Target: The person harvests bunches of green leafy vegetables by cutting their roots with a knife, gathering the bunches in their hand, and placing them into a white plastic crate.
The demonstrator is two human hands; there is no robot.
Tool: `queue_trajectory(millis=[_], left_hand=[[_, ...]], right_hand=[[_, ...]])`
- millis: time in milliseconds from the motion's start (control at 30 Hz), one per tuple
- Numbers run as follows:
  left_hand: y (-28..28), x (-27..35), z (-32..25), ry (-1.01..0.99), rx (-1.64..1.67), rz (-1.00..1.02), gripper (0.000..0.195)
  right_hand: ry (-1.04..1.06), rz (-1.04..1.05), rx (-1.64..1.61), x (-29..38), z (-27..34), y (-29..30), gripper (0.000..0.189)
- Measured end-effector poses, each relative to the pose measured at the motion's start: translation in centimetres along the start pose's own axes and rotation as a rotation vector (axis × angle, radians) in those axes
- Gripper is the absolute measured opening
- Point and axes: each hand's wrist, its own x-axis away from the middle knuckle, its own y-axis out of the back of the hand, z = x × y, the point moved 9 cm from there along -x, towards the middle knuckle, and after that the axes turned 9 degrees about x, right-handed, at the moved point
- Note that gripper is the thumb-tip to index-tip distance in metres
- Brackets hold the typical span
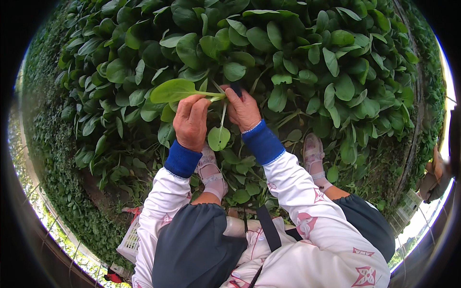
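My left hand (190,120) grips the pale stalks of a leafy green plant (173,90), which looks like a choy-type green. One of its broad leaves points left past my knuckles, and a smaller round leaf (219,138) hangs down between my hands. At the stalks' base, the thumb and fingers of my right hand (245,111) close on the plant. A dark object (236,89), perhaps part of a small blade or tool, shows by the right fingers; most of it is hidden. Both hands are just above the near edge of a dense bed of the same greens (252,39).
Small plants (241,196) grow between my shoes (212,171). A white plastic crate (129,239) stands at lower left, another crate (405,212) at lower right. Part of another person (434,176) shows at the right rim. A dark line (419,86) edges the bed on the right.
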Motion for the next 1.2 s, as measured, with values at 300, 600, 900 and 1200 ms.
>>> queue_trajectory(millis=[300,600,900,1200], left_hand=[[1.7,2.1,-3.5,0.312,0.349,0.201,0.031],[-4.1,3.3,-4.3,0.519,0.564,0.653,0.067],[-3.2,0.4,-2.7,0.121,0.306,0.567,0.027],[2.2,2.7,8.6,0.248,-0.217,0.122,0.041]], right_hand=[[0.26,-0.287,0.369,10.2,8.2,3.2,0.018],[0.308,0.213,0.577,11.0,7.4,-2.6,0.024],[0.177,-0.065,0.492,4.9,0.3,2.3,0.022],[0.143,-0.269,1.205,3.6,-5.3,2.8,0.023]])
